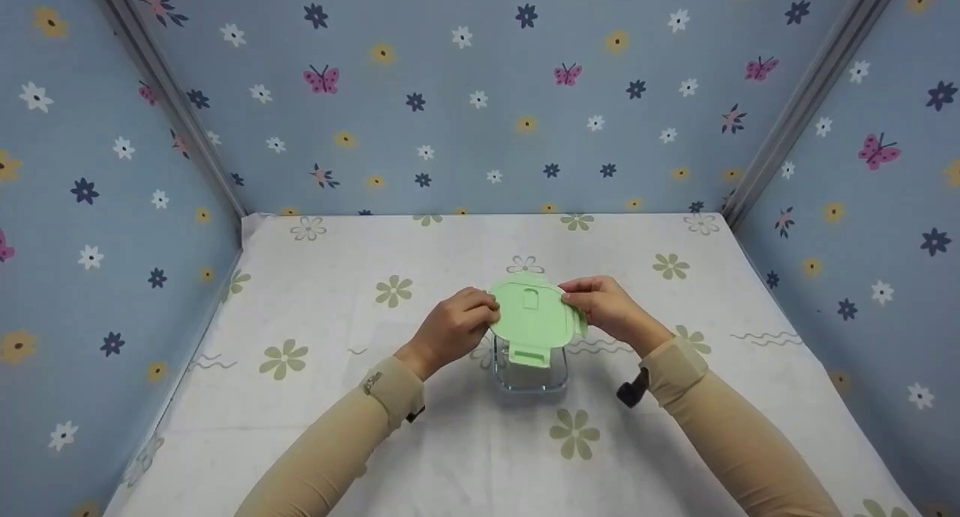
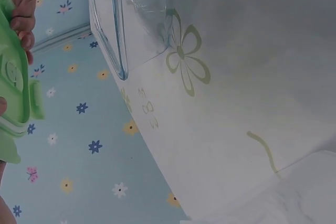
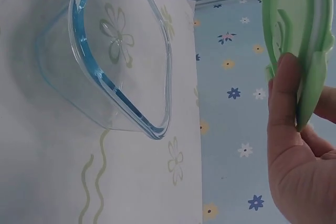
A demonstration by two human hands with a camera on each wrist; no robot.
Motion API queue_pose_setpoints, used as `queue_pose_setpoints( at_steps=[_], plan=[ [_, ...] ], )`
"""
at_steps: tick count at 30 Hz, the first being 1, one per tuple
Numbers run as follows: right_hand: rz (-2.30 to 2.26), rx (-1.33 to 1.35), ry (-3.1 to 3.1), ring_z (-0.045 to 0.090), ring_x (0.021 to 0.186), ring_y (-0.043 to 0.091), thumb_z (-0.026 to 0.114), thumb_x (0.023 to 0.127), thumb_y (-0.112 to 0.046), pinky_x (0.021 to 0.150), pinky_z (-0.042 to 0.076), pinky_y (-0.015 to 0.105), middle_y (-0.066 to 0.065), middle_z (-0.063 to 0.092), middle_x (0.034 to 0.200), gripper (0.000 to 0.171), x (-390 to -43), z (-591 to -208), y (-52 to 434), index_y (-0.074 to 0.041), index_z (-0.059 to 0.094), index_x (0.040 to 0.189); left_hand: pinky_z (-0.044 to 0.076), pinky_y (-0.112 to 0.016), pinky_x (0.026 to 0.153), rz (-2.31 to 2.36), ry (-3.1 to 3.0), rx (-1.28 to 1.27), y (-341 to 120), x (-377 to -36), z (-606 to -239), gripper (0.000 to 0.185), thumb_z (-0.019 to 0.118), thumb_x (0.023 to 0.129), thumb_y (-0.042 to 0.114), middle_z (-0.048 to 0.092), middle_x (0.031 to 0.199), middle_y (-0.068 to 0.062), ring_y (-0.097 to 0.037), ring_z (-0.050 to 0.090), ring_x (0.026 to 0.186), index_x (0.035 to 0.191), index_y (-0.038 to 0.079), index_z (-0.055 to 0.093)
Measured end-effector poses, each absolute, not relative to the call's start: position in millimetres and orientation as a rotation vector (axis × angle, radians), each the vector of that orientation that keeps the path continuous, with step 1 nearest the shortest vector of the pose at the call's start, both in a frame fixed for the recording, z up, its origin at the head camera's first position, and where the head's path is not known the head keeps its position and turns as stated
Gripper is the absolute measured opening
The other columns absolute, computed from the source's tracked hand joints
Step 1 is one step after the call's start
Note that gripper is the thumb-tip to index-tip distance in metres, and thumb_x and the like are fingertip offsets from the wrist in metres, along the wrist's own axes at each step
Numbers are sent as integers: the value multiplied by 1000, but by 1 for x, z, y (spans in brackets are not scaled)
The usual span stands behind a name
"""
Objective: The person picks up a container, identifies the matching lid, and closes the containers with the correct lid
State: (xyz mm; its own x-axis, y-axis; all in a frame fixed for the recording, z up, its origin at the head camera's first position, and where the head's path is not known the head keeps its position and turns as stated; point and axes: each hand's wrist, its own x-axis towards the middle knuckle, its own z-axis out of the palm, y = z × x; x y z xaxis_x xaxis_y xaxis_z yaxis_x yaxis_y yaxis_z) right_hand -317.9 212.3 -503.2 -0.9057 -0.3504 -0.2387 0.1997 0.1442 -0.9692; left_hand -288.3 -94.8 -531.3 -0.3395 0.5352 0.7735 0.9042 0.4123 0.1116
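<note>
1. In the head view we see the green lid (image 1: 534, 314) held up between both hands, just above the clear glass container (image 1: 529, 368), which stands on the flowered tablecloth (image 1: 337, 412) near the middle of the table. The left hand (image 1: 454, 326) pinches the lid's left edge with curled fingers; the right hand (image 1: 609, 307) pinches its right edge the same way. The lid is tilted toward us, one latch flap hanging on its near side over the container's mouth. Both arms wear tan sleeves, and blue flowered walls enclose the table on the left, right and far sides.

2. In the left wrist view we see the lid (image 2: 16, 93) at the left edge of the picture, with fingertips (image 2: 22, 19) curled onto its rim. The container (image 2: 123, 19) sits apart from the lid on the cloth (image 2: 252, 77), and its rim shows clear and open.

3. In the right wrist view we see the right hand (image 3: 299, 150) with its thumb pressed on the lid (image 3: 299, 30), gripping it edge-on. The container (image 3: 115, 61) lies to the left, empty, not touching the lid.
</note>
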Motion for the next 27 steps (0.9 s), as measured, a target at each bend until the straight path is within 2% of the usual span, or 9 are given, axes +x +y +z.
queue_pose_setpoints(
  at_steps=[4,7,11,15,21,27],
  plan=[
    [-1826,-154,2042,72,88,9,61,106,-4,74,63,23,0,75,103,37,-316,-506,213,16,62,137,63,-29,92,-714,-2076,-1186,-95,-287,-531,14,77,94,-8,75,104,-7,-20,73,98,94,6,78],
    [-1863,-133,2051,72,87,9,62,106,-3,73,63,23,-2,75,101,38,-315,-506,214,16,61,139,62,-32,100,-709,-2138,-1140,-96,-288,-531,17,80,93,-5,74,112,-8,-21,72,107,104,7,79],
    [-1963,-73,2057,72,84,8,63,105,-2,72,63,22,-3,76,97,39,-314,-507,216,16,60,139,58,-41,110,-757,-2211,-1044,-98,-289,-532,39,84,90,-3,68,131,-15,-29,67,125,127,5,72],
    [-2059,-22,2074,72,83,8,64,105,-2,71,63,22,-2,76,94,37,-312,-508,216,16,60,136,55,-48,114,-897,-2267,-928,-98,-289,-531,54,79,92,-4,60,145,-21,-36,60,137,143,1,61],
    [-2176,66,2083,71,82,7,63,105,0,69,62,21,-2,74,93,33,-310,-510,215,15,60,135,55,-54,113,-1231,-2319,-770,-92,-288,-524,51,68,97,-3,57,148,-24,-41,59,139,147,-5,55],
    [-2258,130,2080,70,82,7,62,105,2,69,62,21,-2,72,93,34,-308,-513,212,16,58,136,60,-54,107,-1540,-2343,-594,-84,-288,-520,50,69,105,12,58,150,-23,-39,65,132,151,-1,53]
  ],
)
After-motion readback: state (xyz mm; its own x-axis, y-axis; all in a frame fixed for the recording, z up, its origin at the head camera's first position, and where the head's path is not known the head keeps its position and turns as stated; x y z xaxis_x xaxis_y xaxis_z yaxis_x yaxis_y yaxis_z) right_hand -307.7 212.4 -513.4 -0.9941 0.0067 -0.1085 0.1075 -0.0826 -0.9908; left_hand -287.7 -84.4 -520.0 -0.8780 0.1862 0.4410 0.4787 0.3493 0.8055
